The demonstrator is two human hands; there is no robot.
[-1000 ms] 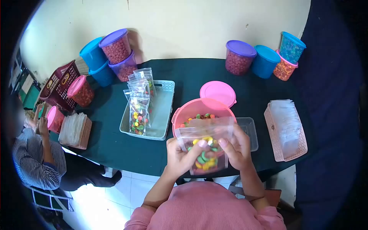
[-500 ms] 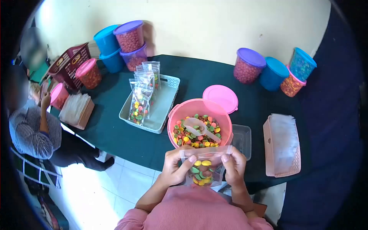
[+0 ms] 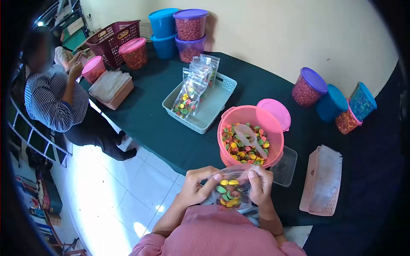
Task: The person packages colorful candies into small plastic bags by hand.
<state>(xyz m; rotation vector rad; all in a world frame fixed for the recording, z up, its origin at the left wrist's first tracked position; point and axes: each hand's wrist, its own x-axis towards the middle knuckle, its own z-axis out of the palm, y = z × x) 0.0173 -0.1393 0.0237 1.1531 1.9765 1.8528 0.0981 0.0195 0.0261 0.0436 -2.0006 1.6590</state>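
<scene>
My left hand (image 3: 200, 186) and my right hand (image 3: 260, 186) pinch the two top corners of a clear plastic bag (image 3: 230, 195) in front of my chest. Round yellow, green, brown and reddish candies fill its lower part. Just beyond the bag stands a pink tub (image 3: 228, 155) of the same coloured candies, with a translucent scoop (image 3: 251, 139) lying on them. A pink lid (image 3: 274, 114) rests behind the tub. Partly hidden at its right is a clear shallow container (image 3: 285, 167).
A grey-green tray (image 3: 212, 112) holds several filled bags (image 3: 188, 97). Flat empty bags fill a pink basket (image 3: 315, 187) at right. Lidded tubs (image 3: 310, 86) line the back. At left a person in a striped shirt (image 3: 51, 100) stands beside the table, with another behind.
My view has turned left, so the table things appear shifted right and more floor shows. The bag's top edge is now bunched between my hands rather than stretched straight.
</scene>
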